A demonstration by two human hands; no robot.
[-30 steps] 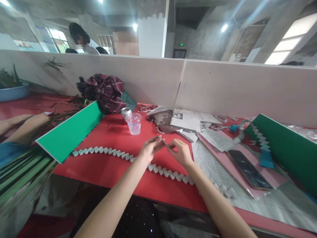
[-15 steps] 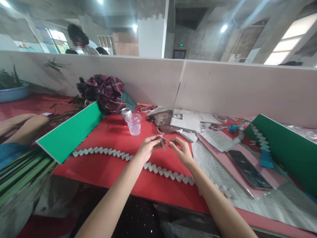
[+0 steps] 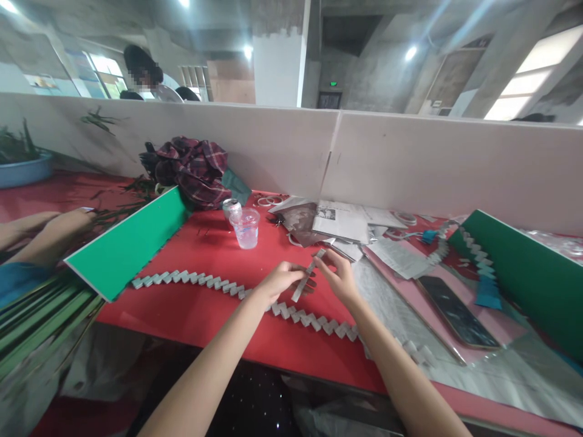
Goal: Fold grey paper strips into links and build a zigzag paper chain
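A narrow, pale strip of paper (image 3: 300, 291) stands slanted between my hands, over the red tabletop. My right hand (image 3: 337, 274) pinches its upper part between thumb and fingertips. At its middle, the thumb of my left hand (image 3: 283, 280) presses against it, with the other fingers partly hidden behind. Below both hands, a zigzag chain of folded paper (image 3: 206, 280) runs across the table. My right forearm covers a stretch of this chain.
A plastic cup (image 3: 247, 229) and a can (image 3: 231, 207) stand behind my left hand. Papers (image 3: 341, 221) lie at the back. On the right are a phone (image 3: 455, 309) and a pink folder (image 3: 496, 328). Green dividers (image 3: 132, 243) flank my place; another person's arm (image 3: 54, 230) is at left.
The paper strip, bent between my fingers before, now shows as a longer, straight slanted piece. My left hand has dropped slightly and my right hand has shifted a little.
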